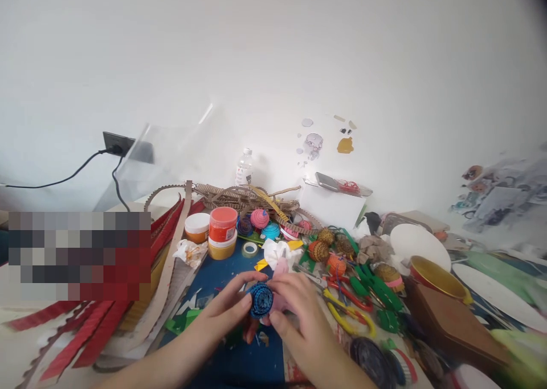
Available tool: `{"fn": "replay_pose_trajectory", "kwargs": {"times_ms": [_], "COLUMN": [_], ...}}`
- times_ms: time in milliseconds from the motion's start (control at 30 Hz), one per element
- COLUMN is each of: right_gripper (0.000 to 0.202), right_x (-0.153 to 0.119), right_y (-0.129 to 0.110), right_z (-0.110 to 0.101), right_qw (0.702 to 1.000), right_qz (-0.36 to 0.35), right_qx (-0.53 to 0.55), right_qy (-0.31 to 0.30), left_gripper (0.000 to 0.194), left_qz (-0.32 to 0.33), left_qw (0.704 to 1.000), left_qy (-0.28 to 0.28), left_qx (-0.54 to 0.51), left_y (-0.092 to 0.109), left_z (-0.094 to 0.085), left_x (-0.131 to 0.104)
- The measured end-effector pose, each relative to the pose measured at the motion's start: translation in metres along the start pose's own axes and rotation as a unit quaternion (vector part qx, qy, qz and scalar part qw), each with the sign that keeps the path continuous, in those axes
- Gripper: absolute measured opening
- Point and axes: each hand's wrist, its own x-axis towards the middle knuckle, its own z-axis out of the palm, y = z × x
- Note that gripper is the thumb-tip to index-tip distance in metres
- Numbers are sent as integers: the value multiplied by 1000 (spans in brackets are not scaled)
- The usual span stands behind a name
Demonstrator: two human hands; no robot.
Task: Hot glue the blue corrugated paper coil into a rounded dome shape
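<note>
- While the left hand (224, 310) pinches a blue corrugated-paper coil (262, 299) between thumb and fingers, the right hand (301, 308) curls in from the other side, so the coil sits between both sets of fingers, its spiral face towards the camera.
- A pink piece (279, 302) shows just beside the coil, under the right fingers; whether they grip it or only touch it, I cannot tell.
- Should the left fingers slacken, the wound strip could spring loose, unless glue holds its outer end, which is hidden.
- Too hard a squeeze might flatten the ridges or push the centre out of line.
- Below and left of the fingers, green scraps (182, 322) litter the worktop (239, 372); a dropped coil could land among such bits.
- Right of the right fingers lie yellow-handled scissors (334, 299), which a sideways sweep could catch.
- Beyond the left fingers, a red tub (223, 228) stands on a yellow tub (223, 249); a careless forward reach might topple it.
</note>
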Motion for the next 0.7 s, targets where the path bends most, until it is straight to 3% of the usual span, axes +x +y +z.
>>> {"fn": "replay_pose_trajectory", "kwargs": {"times_ms": [100, 233, 300, 367, 400, 467, 533, 600, 633, 667, 700], "right_gripper": [23, 18, 22, 23, 23, 23, 22, 21, 21, 19, 16], "right_x": [-1, 1, 3, 4, 5, 6, 8, 10, 10, 11, 12], "right_y": [-1, -1, 0, 6, 11, 25, 42, 56, 60, 61, 60], "right_z": [1, 2, 2, 1, -2, -8, -17, -26, -28, -30, -29], "right_qw": [999, 999, 998, 988, 974, 914, 817, 739, 720, 725, 754], "right_qz": [-25, -30, -7, 60, 109, 220, 266, 288, 289, 285, 277], "right_qx": [16, 18, 49, 114, 157, 256, 355, 398, 398, 381, 350], "right_qy": [23, 36, 50, 89, 125, 226, 368, 460, 489, 498, 482], "left_gripper": [45, 40, 38, 37, 38, 38, 38, 37, 37, 36, 35], "left_qz": [-7, -5, 6, 19, 25, 41, 60, 70, 74, 77, 80], "left_qw": [1000, 1000, 1000, 999, 998, 997, 995, 993, 991, 990, 988], "left_qy": [-16, 9, 19, 28, 30, 33, 39, 61, 76, 90, 104], "left_qx": [-5, -8, -21, -39, -47, -63, -74, -79, -80, -81, -82], "left_y": [-2, -2, -2, -2, -2, 0, 2, 4, 6, 7, 8], "left_z": [2, 1, 0, -1, -1, -2, -3, -5, -5, -6, -7], "left_x": [-2, -2, -1, 1, 2, 4, 6, 8, 9, 9, 10]}}
